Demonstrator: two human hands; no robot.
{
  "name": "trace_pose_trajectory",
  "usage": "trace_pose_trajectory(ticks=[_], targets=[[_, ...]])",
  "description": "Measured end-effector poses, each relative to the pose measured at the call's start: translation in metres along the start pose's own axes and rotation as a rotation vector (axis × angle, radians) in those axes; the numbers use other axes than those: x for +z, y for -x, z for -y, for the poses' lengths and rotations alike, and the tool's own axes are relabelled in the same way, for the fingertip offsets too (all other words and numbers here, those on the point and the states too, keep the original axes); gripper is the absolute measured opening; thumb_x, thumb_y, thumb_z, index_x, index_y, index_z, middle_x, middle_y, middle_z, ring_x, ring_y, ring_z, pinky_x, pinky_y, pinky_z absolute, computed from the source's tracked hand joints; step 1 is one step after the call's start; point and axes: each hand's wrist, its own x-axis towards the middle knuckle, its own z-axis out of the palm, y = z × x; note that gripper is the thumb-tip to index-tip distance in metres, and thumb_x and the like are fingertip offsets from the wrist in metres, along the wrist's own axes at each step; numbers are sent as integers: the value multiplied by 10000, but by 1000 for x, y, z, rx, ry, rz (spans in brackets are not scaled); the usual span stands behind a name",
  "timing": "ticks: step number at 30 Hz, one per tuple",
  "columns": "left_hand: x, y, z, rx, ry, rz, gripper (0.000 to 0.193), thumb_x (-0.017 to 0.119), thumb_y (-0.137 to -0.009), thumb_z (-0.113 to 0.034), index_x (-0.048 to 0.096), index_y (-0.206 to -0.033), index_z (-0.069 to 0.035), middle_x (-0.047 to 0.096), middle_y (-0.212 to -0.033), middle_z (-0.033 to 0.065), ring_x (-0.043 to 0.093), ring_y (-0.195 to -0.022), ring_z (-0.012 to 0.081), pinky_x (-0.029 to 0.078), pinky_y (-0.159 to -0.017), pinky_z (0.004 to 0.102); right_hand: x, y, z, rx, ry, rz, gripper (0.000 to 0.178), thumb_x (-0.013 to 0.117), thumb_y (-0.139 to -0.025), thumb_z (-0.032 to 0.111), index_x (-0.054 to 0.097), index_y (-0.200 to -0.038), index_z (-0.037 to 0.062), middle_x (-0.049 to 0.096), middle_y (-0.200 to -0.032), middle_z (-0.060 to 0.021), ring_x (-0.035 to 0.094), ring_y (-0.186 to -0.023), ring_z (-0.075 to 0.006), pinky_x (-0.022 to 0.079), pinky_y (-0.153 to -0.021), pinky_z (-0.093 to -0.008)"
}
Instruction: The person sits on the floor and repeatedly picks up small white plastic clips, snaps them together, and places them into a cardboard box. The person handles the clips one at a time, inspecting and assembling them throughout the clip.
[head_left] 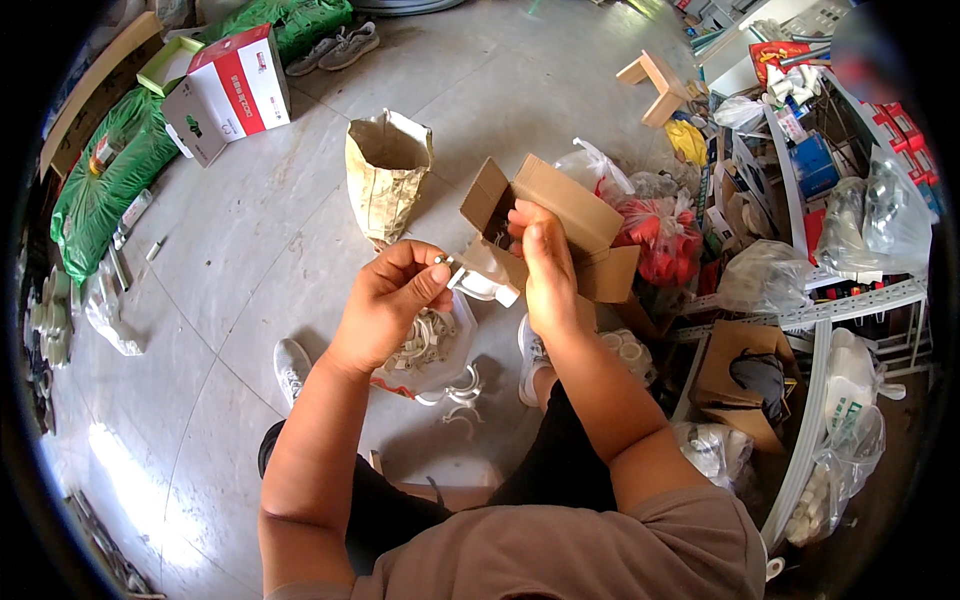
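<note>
White plastic pipe clip was pinched in the left hand, right hand curled near the rim of the cardboard box, its hold unclear, grey floor stretched leftward

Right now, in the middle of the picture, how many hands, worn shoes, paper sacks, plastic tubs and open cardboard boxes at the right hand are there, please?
Left hand, right hand: 2
Left shoe, right shoe: 2
Paper sack: 1
Plastic tub: 1
Open cardboard box: 1
Total: 7
</note>
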Motion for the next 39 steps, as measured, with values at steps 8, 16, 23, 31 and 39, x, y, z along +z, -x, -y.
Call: trace_pose_trajectory(ticks=[8, 16, 23, 31, 39], targets=[[4, -3, 2, -55, -63, -37, 152, 545, -858, -141, 527, -904, 2, 553, -733, 23, 522, -659, 80, 436, -612, 217, -2, 11, 15, -50, 206, 447, 231, 579, -830, 161, 549, -981, -11, 596, -887, -48, 537, -794, -78, 436, -704, -233], [1, -4, 4, -33, -118, 11, 166, 542, -856, -146, 531, -932, 1, 571, -801, 45, 547, -664, 110, 462, -642, 237, 4, 14, 11, -167, 215, 357, 208, 590, -825, 165, 554, -905, -24, 602, -784, -61, 547, -716, -86, 447, -647, -235], [-3, -8, 5, -31, -107, -66, 220, 512, -877, -229, 540, -859, -11, 546, -730, 23, 507, -644, 103, 427, -617, 239, 6, 13, 10, -310, 288, 296, 169, 593, -815, 142, 563, -869, -16, 598, -743, -67, 541, -665, -98, 437, -607, -241], [4, -7, 0, 57, -83, -26, 111, 531, -857, -136, 536, -859, -25, 534, -750, 7, 500, -707, 96, 407, -647, 232, 1, 10, 7, -290, 249, 363, 157, 606, -801, 127, 570, -863, -12, 594, -772, -72, 543, -701, -97, 436, -630, -237], [-6, -10, 6, -36, -65, -12, 124, 529, -839, -82, 550, -947, -26, 537, -798, 7, 491, -737, 96, 406, -687, 231, -3, 6, 8, -392, 334, 375, 160, 622, -776, 125, 575, -852, -7, 579, -740, -76, 540, -652, -148, 424, -601, -257]])
